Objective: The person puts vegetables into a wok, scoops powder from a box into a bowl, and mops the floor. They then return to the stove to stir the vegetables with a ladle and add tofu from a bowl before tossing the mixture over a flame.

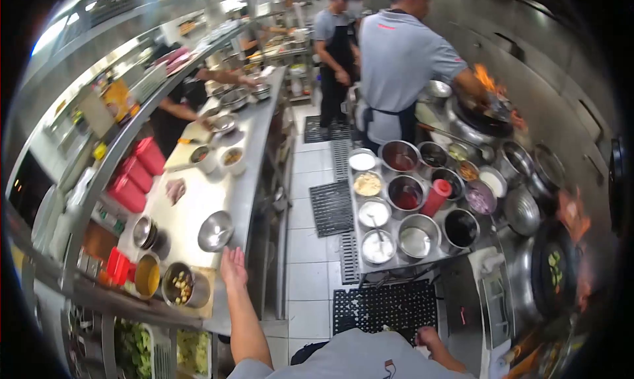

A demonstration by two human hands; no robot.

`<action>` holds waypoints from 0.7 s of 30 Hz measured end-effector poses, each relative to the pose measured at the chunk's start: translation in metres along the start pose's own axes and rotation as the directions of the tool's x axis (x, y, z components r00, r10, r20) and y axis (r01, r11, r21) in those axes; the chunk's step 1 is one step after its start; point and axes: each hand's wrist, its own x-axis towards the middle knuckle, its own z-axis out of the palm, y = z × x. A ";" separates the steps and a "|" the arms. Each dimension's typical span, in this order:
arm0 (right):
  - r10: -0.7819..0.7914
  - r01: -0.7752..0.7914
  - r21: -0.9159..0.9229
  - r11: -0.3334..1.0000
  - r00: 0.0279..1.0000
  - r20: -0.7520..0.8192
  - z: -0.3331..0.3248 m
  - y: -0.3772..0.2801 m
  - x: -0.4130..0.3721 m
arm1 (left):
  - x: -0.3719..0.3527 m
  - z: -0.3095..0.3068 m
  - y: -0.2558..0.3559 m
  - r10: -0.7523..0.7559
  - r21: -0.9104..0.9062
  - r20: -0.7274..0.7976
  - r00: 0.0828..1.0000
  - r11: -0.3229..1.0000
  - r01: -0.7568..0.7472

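The left hand (234,268) is palm up, fingers extended and grasping nothing, just beside the near edge of the steel bowl (215,231) on the pale surface (205,197); contact is unclear. The right hand (429,337), well to the bowl's right, looks curled; whether it grips anything cannot be told. Stacked bowls (143,233) sit left of the steel bowl, a pot of chopped pieces (198,292) nearer, a pinkish piece (176,190) beyond.

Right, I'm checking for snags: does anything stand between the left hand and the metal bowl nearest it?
Nothing visible does: the open left hand is by the near side of the metal bowl, possibly touching it. The pot of food sits off to one side.
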 end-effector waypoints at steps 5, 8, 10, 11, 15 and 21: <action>-0.079 0.090 0.124 0.988 0.993 -0.086 0.033 -0.043 -0.030 | -0.061 0.028 -0.061 -0.202 0.485 0.252 0.947 0.873 0.057; -0.142 0.172 0.262 0.950 0.982 -0.127 0.043 -0.079 -0.076 | -0.114 0.042 -0.110 -0.321 0.629 0.379 0.868 0.778 0.014; -0.239 0.270 0.248 0.930 0.959 -0.151 0.042 -0.105 -0.098 | -0.151 0.055 -0.124 -0.410 0.695 0.528 0.744 0.712 -0.100; -0.288 0.318 0.280 0.906 0.947 -0.144 0.042 -0.109 -0.095 | -0.158 0.058 -0.133 -0.418 0.700 0.606 0.676 0.684 -0.204; -0.440 0.433 0.206 0.877 0.898 -0.013 0.030 -0.149 -0.082 | -0.165 0.096 -0.124 -0.145 0.571 0.768 0.623 0.595 -0.566; -0.415 0.476 -0.116 0.872 0.843 0.342 0.021 -0.209 -0.072 | -0.103 0.186 0.030 0.538 0.380 0.657 0.527 0.367 -0.849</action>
